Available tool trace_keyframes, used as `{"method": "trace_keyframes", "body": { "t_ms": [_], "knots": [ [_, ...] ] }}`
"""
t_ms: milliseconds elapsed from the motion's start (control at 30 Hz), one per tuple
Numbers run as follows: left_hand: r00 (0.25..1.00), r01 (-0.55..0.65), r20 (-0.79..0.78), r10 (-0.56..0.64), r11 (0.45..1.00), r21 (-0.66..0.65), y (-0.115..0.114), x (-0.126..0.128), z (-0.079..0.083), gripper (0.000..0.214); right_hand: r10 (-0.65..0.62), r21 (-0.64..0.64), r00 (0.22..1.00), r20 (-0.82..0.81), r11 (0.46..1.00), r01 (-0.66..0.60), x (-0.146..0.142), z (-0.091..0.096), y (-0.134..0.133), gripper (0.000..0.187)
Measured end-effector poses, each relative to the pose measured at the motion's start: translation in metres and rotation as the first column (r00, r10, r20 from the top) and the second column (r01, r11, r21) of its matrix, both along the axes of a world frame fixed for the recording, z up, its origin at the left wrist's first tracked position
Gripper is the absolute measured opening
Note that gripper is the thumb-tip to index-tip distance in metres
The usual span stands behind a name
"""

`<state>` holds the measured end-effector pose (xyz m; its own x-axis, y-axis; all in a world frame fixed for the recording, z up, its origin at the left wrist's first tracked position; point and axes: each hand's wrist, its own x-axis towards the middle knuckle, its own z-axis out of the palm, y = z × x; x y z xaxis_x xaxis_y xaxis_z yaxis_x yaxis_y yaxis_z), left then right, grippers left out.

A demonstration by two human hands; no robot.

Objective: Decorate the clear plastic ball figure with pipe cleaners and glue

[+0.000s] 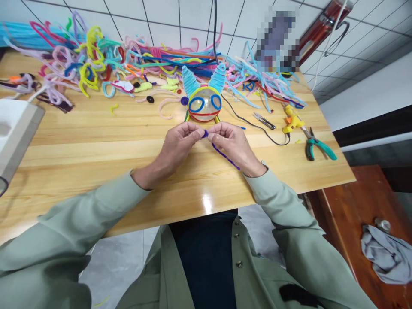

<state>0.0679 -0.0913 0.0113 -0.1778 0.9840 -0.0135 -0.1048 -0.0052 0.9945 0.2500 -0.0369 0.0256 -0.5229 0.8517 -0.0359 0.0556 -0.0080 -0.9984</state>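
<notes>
Both my hands meet above the middle of the table, pinching one purple pipe cleaner (226, 157). My left hand (180, 141) grips its bunched or coiled end between thumb and fingers. My right hand (232, 141) is closed on it close by, and the loose tail slants down to the right beneath that hand. Just beyond my fingers stands a round clear figure (205, 104) with blue pipe-cleaner eye rings, a red band, a yellow rim and light-blue ears. A small dark-blue coil (184, 101) touches or lies near its left side.
Heaped pipe cleaners (154, 60) line the wall. On the right lie thread snips (264, 121), a yellow glue gun (292, 120) with a trailing cord, and teal-handled pliers (318, 146). A white device (21, 133) stands at the left edge; a red thermos (325, 30) is at the back right.
</notes>
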Motion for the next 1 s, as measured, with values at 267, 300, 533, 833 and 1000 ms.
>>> {"method": "trace_keyframes", "body": {
  "t_ms": [267,300,533,833,1000],
  "knots": [
    [0.997,0.005,0.071,-0.002,0.999,-0.045,-0.0013,0.0042,-0.0045,0.028,-0.039,0.104,0.998,0.048,0.994,0.034,-0.0041,-0.0061,-0.0003,0.022],
    [0.999,0.001,0.052,0.001,0.999,-0.035,-0.0016,0.0046,-0.0039,0.028,-0.054,0.139,0.996,0.068,0.989,0.044,-0.0044,-0.0059,-0.0008,0.021],
    [0.997,-0.007,-0.082,0.01,1.0,0.031,-0.0026,0.006,-0.0022,0.025,-0.141,0.367,0.971,0.191,0.928,0.063,-0.0033,-0.0039,-0.004,0.018],
    [0.99,0.137,0.036,-0.139,0.99,0.043,-0.0002,0.0,-0.001,0.043,-0.118,0.374,0.976,0.182,0.926,0.043,0.0017,-0.0045,-0.0002,0.019],
    [0.993,0.118,-0.019,-0.118,0.993,0.023,0.0003,-0.0036,0.0011,0.038,-0.095,0.441,0.975,0.202,0.898,-0.004,0.0033,-0.0026,-0.0001,0.021]
  ]
}}
